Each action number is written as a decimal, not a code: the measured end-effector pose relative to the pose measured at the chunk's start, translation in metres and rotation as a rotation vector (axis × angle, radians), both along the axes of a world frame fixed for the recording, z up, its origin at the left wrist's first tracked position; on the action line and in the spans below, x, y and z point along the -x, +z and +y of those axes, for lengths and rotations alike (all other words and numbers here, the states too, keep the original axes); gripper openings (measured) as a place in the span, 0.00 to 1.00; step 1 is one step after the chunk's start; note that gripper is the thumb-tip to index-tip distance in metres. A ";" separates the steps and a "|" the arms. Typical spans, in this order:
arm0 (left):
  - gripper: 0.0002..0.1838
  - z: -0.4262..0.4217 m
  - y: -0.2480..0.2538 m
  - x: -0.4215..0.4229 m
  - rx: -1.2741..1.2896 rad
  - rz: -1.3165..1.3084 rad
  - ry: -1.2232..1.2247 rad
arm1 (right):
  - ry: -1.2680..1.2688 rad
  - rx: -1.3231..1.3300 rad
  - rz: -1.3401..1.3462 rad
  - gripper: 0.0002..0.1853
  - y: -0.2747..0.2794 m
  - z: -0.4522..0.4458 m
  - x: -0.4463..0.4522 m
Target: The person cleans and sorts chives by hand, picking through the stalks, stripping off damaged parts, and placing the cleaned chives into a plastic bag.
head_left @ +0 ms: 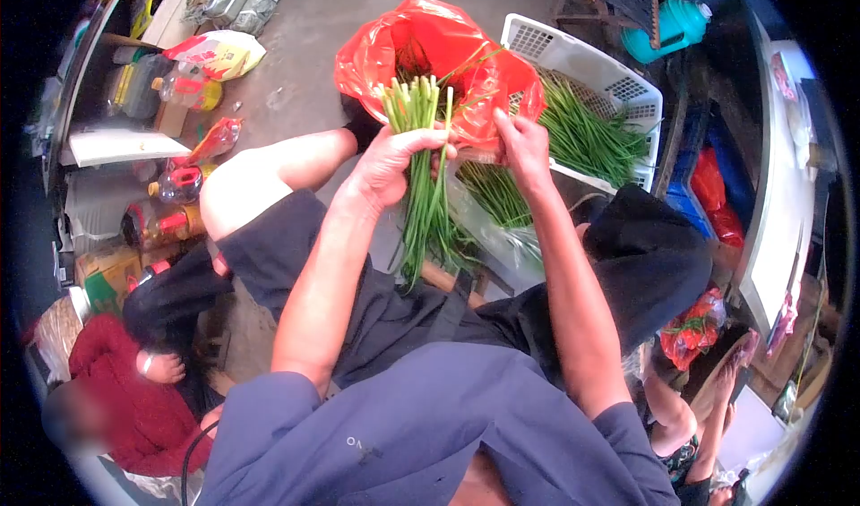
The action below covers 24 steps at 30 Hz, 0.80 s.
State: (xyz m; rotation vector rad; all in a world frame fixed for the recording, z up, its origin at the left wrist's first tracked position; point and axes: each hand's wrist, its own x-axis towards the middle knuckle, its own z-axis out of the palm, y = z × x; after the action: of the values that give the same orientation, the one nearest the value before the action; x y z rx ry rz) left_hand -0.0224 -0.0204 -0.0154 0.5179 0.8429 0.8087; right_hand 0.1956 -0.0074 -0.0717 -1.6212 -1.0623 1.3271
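Observation:
My left hand (394,161) is wrapped around a bunch of green chives (421,206), pale cut ends up and leaf tips hanging down. One stalk stands a little apart from the rest. Just behind the bunch is an open red plastic bag (376,47), with some greens and dark scraps inside. My right hand (524,143) is closed, thumb and fingers pinching the near right edge of that bag. Below the right hand, more chives (497,192) lie in a clear plastic bag (515,242), partly hidden by my forearm.
A white plastic basket (546,36) at the right holds loose chives (591,134). A teal jug (676,30) stands behind it by a woven stool (624,0). Bottles (190,87) line the left side. A person in a dark red top (148,398) sits lower left; another person's arm (717,416) shows lower right.

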 end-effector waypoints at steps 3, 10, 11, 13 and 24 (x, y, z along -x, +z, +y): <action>0.12 0.003 0.002 0.002 0.006 0.013 0.044 | 0.076 0.227 0.010 0.19 -0.042 -0.032 -0.018; 0.11 0.007 0.006 0.000 0.100 -0.076 0.038 | 0.329 0.338 -0.449 0.14 -0.138 -0.068 -0.018; 0.12 0.008 0.005 -0.001 0.094 -0.076 0.035 | 0.332 0.345 -0.444 0.14 -0.144 -0.069 -0.014; 0.12 0.009 0.007 -0.003 0.100 -0.072 0.033 | 0.284 0.143 -0.554 0.10 -0.158 -0.071 -0.005; 0.10 0.017 -0.003 -0.005 0.087 0.043 0.035 | 0.405 0.001 -0.632 0.18 -0.167 -0.061 0.040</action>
State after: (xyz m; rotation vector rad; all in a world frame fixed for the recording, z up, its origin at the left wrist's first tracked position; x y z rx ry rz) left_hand -0.0172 -0.0035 -0.0184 0.4461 0.9250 0.7912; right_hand 0.1552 -0.0683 -0.2383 -1.9525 -1.8418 1.0628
